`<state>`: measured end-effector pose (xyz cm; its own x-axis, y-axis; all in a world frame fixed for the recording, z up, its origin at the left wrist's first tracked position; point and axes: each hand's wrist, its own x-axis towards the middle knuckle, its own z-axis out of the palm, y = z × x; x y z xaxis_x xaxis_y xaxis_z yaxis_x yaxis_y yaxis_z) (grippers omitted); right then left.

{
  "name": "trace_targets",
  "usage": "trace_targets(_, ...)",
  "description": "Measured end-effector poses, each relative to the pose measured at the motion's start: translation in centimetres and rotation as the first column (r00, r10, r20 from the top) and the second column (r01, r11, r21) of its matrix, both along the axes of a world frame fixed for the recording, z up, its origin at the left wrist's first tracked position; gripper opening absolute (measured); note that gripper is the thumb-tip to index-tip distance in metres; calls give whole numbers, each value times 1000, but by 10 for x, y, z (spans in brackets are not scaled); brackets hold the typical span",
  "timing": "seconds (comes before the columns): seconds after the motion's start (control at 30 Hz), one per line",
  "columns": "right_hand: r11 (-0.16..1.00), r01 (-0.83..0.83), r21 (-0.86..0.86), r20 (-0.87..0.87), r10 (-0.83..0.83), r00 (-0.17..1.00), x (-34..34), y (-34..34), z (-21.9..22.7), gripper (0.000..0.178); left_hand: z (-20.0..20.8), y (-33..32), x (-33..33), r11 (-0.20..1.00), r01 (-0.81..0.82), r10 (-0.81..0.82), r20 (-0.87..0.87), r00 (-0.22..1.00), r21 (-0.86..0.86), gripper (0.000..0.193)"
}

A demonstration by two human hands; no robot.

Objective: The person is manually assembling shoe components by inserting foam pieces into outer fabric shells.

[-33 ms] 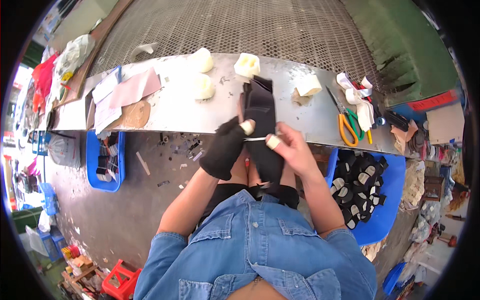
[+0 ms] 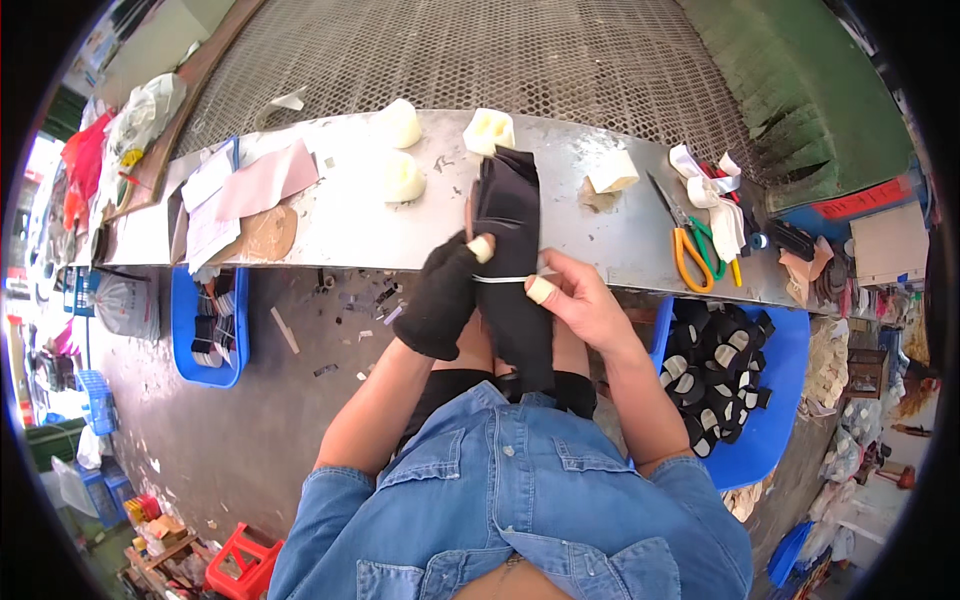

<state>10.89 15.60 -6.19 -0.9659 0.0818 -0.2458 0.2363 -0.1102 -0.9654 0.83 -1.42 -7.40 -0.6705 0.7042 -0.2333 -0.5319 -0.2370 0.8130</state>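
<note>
A bundle of flat black fabric pieces (image 2: 508, 205) lies lengthwise over the bench's near edge, its lower end hanging towards my lap. Around its middle runs a thin white band (image 2: 503, 280). My left hand (image 2: 440, 300), in a black fingerless glove with tape on the thumb, grips the bundle from its left side, thumb on top just above the band. At the right edge my right hand (image 2: 583, 303), bare but for a taped thumb, pinches the band where it meets the bundle. Its fingertips are partly hidden behind the thumb and fabric.
On the metal bench (image 2: 440, 225) stand several cream-coloured blocks (image 2: 401, 177). Orange-and-green-handled scissors (image 2: 690, 245) lie to the right beside white straps (image 2: 722, 215). Pink sheets (image 2: 266, 182) lie at left. Below the bench, a blue bin (image 2: 785, 395) holds many black pieces; another blue bin (image 2: 208, 375) stands left.
The bundle and both hands have shifted slightly left. The bundle's lower end has swung down and lies flatter, and more of the white band shows across it.
</note>
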Motion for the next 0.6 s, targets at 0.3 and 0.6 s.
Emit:
trace_targets(0.3, 137, 573, 808, -588, 124, 800, -60, 141, -3, 40, 18, -4, -16, 975, 8, -60, 227, 972, 224, 52)
trace_targets(0.6, 802, 136, 581, 37, -193, 980, -116, 147, -7, 29, 17, -5, -17, 916, 47, -156, 245, 957, 399, 67)
